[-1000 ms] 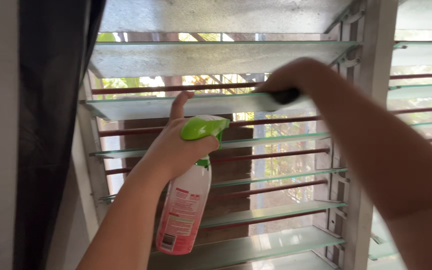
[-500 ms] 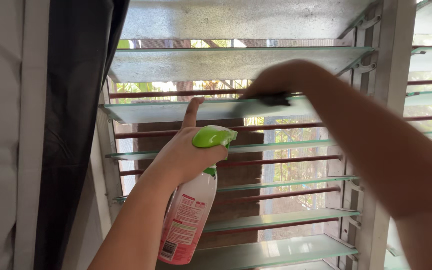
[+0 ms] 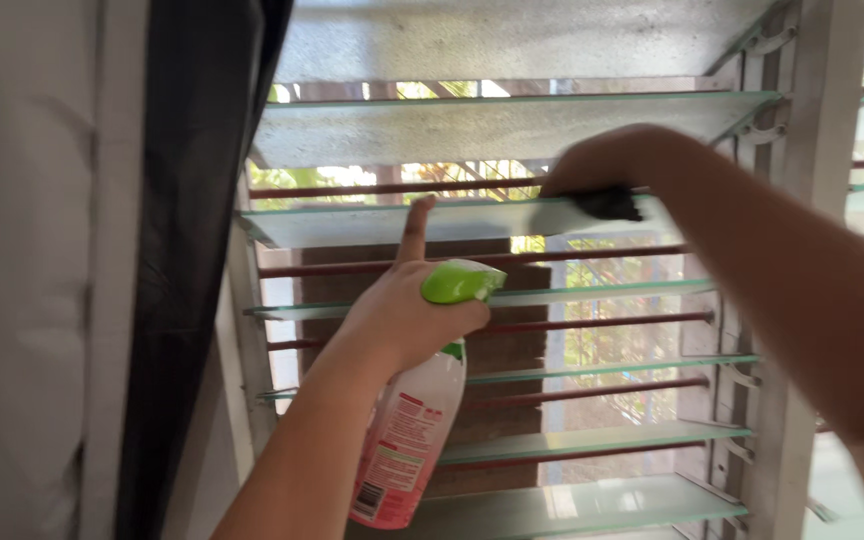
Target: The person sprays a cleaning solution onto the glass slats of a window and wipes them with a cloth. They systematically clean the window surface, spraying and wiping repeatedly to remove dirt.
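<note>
Glass louvre slats fill the head view, the only view there is, stacked in a pale window frame (image 3: 832, 60) that runs down the right of the picture. A dark curtain (image 3: 187, 250) hangs down the left side.

The right hand (image 3: 592, 165), in the upper right of centre, presses a dark cloth (image 3: 607, 205) onto the second slat (image 3: 352, 222) from the top. Its grip is closed over the cloth, which lies flat against the slat's near edge. The forearm crosses the right of the frame down to the lower corner.

The left hand (image 3: 402, 315), at centre, has its grip wrapped about the neck of a spray bottle (image 3: 407, 440) with a green trigger head (image 3: 457, 280) and a pink and white body. The bottle hangs slanted toward the lower middle of the frame. The forefinger (image 3: 414, 225) sticks up, with its tip touching the front edge of the same slat.

As for progress, judging from how the panes look: the top slat (image 3: 512, 125) is misted or streaked grey over its whole face, and the slat under the cloth looks cloudy left of the hand. I cannot tell whether that is cleaner or dust. The lower slats (image 3: 592, 440) look clearer, but I cannot tell whether they have been wiped. The wiping seems to be in the upper rows, with the rows beneath likely left to do.

Reddish bars (image 3: 592, 325) run between the slats, with foliage bright behind them.
</note>
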